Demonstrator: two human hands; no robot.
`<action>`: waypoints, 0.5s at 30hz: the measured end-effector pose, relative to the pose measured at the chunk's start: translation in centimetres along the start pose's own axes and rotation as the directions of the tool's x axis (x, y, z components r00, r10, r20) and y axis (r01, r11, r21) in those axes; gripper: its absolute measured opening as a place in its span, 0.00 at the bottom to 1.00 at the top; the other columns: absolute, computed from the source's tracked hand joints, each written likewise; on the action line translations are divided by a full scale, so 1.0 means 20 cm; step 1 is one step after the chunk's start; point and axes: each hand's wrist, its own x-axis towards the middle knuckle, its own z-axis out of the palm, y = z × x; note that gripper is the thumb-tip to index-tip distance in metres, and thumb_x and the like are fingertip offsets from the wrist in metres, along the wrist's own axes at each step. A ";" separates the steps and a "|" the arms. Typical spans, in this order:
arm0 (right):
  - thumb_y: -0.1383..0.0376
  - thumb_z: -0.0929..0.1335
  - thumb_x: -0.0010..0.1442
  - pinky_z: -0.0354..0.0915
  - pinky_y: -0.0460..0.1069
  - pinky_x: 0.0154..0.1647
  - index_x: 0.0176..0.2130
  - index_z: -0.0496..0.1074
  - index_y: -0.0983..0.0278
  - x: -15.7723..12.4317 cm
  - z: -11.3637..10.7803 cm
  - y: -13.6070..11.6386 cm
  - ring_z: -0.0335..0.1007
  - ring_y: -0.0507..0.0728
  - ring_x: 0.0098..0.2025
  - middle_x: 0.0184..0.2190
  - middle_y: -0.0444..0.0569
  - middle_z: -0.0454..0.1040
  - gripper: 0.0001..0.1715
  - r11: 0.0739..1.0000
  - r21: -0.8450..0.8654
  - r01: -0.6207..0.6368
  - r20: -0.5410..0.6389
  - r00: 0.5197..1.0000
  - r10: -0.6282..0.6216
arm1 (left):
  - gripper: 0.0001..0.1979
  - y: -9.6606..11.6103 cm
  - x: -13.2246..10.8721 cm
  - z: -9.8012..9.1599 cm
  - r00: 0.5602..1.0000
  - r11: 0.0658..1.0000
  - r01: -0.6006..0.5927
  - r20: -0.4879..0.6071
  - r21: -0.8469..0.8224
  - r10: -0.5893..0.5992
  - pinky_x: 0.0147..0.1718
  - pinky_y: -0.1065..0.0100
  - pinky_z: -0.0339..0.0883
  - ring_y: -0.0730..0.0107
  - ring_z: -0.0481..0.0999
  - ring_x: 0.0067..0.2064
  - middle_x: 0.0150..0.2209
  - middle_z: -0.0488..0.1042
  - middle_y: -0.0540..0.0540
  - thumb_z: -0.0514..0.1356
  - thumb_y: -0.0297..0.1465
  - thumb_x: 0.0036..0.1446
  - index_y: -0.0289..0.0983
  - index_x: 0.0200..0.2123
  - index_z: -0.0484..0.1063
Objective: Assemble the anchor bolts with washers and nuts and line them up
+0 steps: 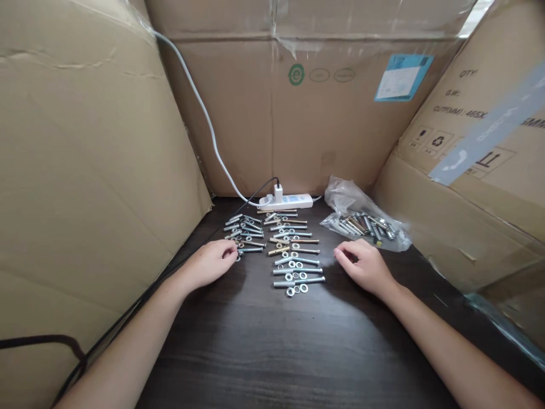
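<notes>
My left hand rests on the dark wooden table, fingers curled, its fingertips touching the near end of a left row of bolts. My right hand lies loosely curled on the table to the right of a middle row of bolts with small washers beside them. Nothing shows inside either hand. A clear plastic bag of bolts lies just beyond my right hand.
Large cardboard boxes wall in the table on the left, back and right. A white power strip with a plugged-in charger sits at the back, its white cable running up left. A black cable trails along the left edge.
</notes>
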 end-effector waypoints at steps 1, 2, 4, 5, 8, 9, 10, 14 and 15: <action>0.61 0.62 0.61 0.58 0.48 0.31 0.26 0.72 0.62 0.00 0.00 0.00 0.65 0.55 0.27 0.21 0.45 0.72 0.16 1.000 -0.002 0.003 0.002 1.000 -0.003 | 0.12 0.01 0.00 -0.01 0.999 1.000 0.001 0.052 -0.012 -0.001 0.28 0.70 0.54 0.69 0.69 0.30 0.28 0.73 0.51 0.50 0.35 0.56 0.39 0.26 0.70; 0.61 0.62 0.61 0.58 0.48 0.31 0.26 0.72 0.62 0.00 0.00 0.00 0.65 0.55 0.27 0.21 0.45 0.72 0.16 1.000 -0.005 0.005 0.003 1.000 -0.005 | 0.14 0.01 -0.01 -0.02 0.996 1.000 0.009 0.088 -0.016 -0.008 0.28 0.70 0.55 0.68 0.70 0.31 0.28 0.74 0.51 0.49 0.35 0.56 0.40 0.25 0.72; 0.61 0.62 0.61 0.58 0.49 0.32 0.26 0.72 0.62 0.01 -0.01 0.03 0.66 0.55 0.27 0.22 0.46 0.72 0.16 1.000 -0.021 0.005 -0.016 1.000 -0.006 | 0.17 0.02 -0.01 -0.04 0.994 0.999 0.042 0.098 -0.010 -0.041 0.29 0.70 0.55 0.67 0.71 0.31 0.28 0.75 0.52 0.48 0.36 0.57 0.41 0.25 0.74; 0.61 0.62 0.60 0.58 0.49 0.33 0.25 0.72 0.63 0.02 -0.02 0.06 0.66 0.55 0.27 0.23 0.46 0.72 0.16 0.999 -0.035 -0.003 -0.041 0.999 0.002 | 0.17 0.03 -0.01 -0.04 0.995 0.999 0.054 0.082 -0.009 -0.053 0.29 0.70 0.55 0.67 0.72 0.31 0.28 0.76 0.52 0.48 0.37 0.57 0.41 0.25 0.74; 0.61 0.62 0.59 0.59 0.49 0.34 0.25 0.71 0.62 0.03 -0.06 0.20 0.67 0.56 0.30 0.25 0.47 0.73 0.16 0.989 -0.109 -0.097 -0.168 0.983 0.078 | 0.18 0.02 -0.01 -0.04 0.997 0.998 0.048 0.066 -0.043 -0.045 0.28 0.71 0.55 0.67 0.71 0.31 0.28 0.76 0.51 0.48 0.37 0.57 0.40 0.25 0.75; 0.61 0.62 0.59 0.59 0.50 0.35 0.25 0.71 0.62 0.03 -0.07 0.25 0.67 0.57 0.31 0.25 0.48 0.73 0.15 0.977 -0.148 -0.154 -0.209 0.970 0.121 | 0.18 0.01 0.00 -0.04 0.997 0.997 0.047 0.069 -0.058 -0.043 0.27 0.71 0.54 0.68 0.71 0.30 0.26 0.75 0.51 0.48 0.37 0.57 0.40 0.25 0.74; 0.61 0.62 0.58 0.59 0.50 0.36 0.25 0.71 0.62 0.03 -0.09 0.31 0.67 0.58 0.32 0.26 0.48 0.73 0.14 0.960 -0.178 -0.217 -0.249 0.954 0.170 | 0.18 0.00 0.00 -0.03 0.996 0.996 0.045 0.075 -0.074 -0.039 0.26 0.71 0.54 0.68 0.70 0.28 0.25 0.74 0.51 0.48 0.37 0.57 0.39 0.24 0.74; 0.60 0.63 0.55 0.60 0.50 0.35 0.31 0.72 0.63 0.01 -0.10 0.50 0.67 0.59 0.33 0.29 0.50 0.73 0.12 0.883 -0.205 -0.423 -0.264 0.892 0.367 | 0.20 -0.03 0.01 -0.01 0.993 0.985 0.008 0.121 -0.173 0.013 0.23 0.71 0.51 0.70 0.66 0.23 0.19 0.69 0.51 0.47 0.38 0.58 0.37 0.19 0.69; 0.59 0.63 0.54 0.60 0.50 0.34 0.32 0.73 0.63 0.00 -0.10 0.52 0.67 0.59 0.33 0.30 0.50 0.73 0.12 0.867 -0.207 -0.453 -0.253 0.881 0.400 | 0.21 -0.02 0.01 0.00 0.991 0.980 -0.001 0.130 -0.201 0.027 0.22 0.71 0.51 0.70 0.65 0.23 0.18 0.68 0.52 0.47 0.39 0.58 0.37 0.19 0.68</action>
